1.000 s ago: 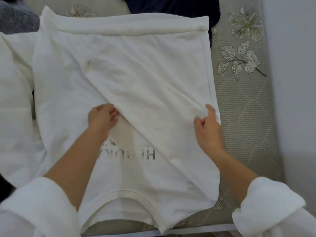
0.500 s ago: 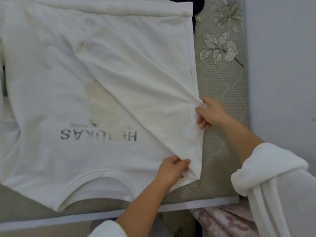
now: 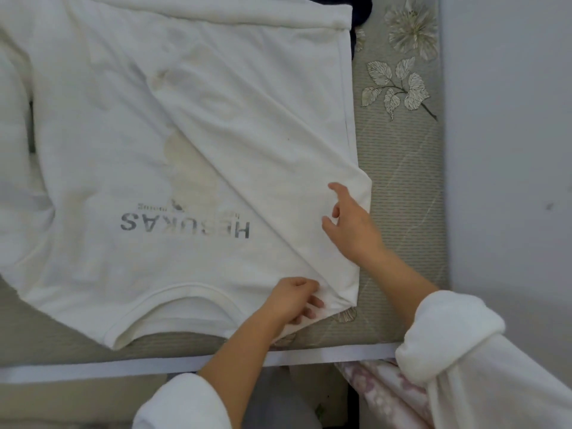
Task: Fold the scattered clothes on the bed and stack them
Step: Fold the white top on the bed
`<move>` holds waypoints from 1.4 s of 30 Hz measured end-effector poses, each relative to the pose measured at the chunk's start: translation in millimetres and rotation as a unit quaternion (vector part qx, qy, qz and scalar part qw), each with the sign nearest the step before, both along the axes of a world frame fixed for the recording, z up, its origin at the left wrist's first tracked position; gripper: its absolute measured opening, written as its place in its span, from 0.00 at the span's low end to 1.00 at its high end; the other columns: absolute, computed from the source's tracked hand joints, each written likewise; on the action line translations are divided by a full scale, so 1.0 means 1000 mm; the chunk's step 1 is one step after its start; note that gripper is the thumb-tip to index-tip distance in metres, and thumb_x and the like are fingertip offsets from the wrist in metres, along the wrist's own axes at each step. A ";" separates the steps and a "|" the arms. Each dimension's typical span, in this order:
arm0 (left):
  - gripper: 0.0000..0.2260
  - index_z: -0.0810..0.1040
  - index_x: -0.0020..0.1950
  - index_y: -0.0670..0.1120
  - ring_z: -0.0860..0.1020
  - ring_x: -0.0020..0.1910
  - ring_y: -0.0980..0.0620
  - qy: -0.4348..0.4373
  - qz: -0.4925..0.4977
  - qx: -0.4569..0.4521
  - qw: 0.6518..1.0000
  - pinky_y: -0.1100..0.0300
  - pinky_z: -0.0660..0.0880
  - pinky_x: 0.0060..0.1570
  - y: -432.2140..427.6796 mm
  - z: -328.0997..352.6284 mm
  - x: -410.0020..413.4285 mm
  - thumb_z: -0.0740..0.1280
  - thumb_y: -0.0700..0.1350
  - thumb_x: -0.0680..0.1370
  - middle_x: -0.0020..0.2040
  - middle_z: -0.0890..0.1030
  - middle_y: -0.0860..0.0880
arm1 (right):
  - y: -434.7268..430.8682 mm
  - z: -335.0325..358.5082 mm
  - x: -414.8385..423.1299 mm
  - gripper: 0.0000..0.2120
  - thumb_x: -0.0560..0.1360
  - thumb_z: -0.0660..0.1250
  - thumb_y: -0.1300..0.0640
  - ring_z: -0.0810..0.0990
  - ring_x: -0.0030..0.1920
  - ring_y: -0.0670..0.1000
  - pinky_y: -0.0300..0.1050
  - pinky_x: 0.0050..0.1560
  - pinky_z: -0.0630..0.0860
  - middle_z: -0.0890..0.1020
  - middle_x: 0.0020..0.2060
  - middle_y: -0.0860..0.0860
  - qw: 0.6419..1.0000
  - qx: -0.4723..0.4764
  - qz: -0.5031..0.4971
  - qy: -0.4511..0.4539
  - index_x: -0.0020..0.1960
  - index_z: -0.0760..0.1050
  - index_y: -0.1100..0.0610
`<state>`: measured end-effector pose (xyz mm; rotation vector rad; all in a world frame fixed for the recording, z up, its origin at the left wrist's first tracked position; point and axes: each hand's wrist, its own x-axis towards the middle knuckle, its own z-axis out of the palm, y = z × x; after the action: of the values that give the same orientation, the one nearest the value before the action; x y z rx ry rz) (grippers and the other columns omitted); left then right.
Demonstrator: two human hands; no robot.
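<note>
Grey floral mattress (image 3: 399, 181) is bearing the white sweatshirt (image 3: 108, 150), lying leftward of both hands; left hand (image 3: 294, 300) is pinching its shoulder corner; right hand (image 3: 353, 224), fingers apart, is pressing the folded sleeve (image 3: 263, 134).

White sweatshirt (image 3: 123, 134) covers most of mattress (image 3: 402, 181). Bare strip open along its right edge, bounded by wall (image 3: 510, 119). Dark garment (image 3: 360, 13) at strip's far-left corner. Near-left mattress corner bare.

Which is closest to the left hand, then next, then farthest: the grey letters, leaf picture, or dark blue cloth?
From the left hand:
1. Grey letters, on the shirt.
2. Leaf picture, on the mattress.
3. Dark blue cloth, top edge.
</note>
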<state>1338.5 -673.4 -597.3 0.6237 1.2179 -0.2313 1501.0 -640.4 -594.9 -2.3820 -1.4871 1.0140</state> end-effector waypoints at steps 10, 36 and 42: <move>0.09 0.78 0.55 0.47 0.77 0.49 0.51 0.292 0.203 0.348 0.868 0.57 0.72 0.49 0.078 0.018 -0.205 0.61 0.39 0.79 0.50 0.79 0.50 | 0.024 -0.002 -0.162 0.26 0.77 0.62 0.56 0.70 0.63 0.57 0.50 0.60 0.70 0.70 0.65 0.55 0.982 -0.003 0.186 -0.017 0.74 0.61 0.57; 0.08 0.79 0.53 0.45 0.82 0.49 0.50 -0.037 0.525 0.275 0.805 0.56 0.78 0.53 0.268 0.070 -0.383 0.65 0.41 0.76 0.48 0.84 0.47 | 0.083 -0.030 -0.276 0.34 0.70 0.71 0.43 0.61 0.68 0.54 0.48 0.67 0.63 0.61 0.70 0.51 0.956 -0.102 0.258 -0.094 0.70 0.60 0.48; 0.13 0.81 0.48 0.42 0.70 0.63 0.65 -0.008 0.075 0.661 0.747 0.67 0.67 0.62 0.249 0.055 -0.313 0.66 0.36 0.65 0.66 0.73 0.53 | 0.097 -0.022 -0.264 0.11 0.72 0.72 0.53 0.71 0.56 0.48 0.39 0.56 0.67 0.73 0.56 0.47 0.991 -0.068 0.056 0.101 0.53 0.76 0.48</move>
<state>1025.2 -424.2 -542.2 1.7277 1.2797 0.8894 1236.6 -543.6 -616.8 -2.2220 -1.5351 1.3798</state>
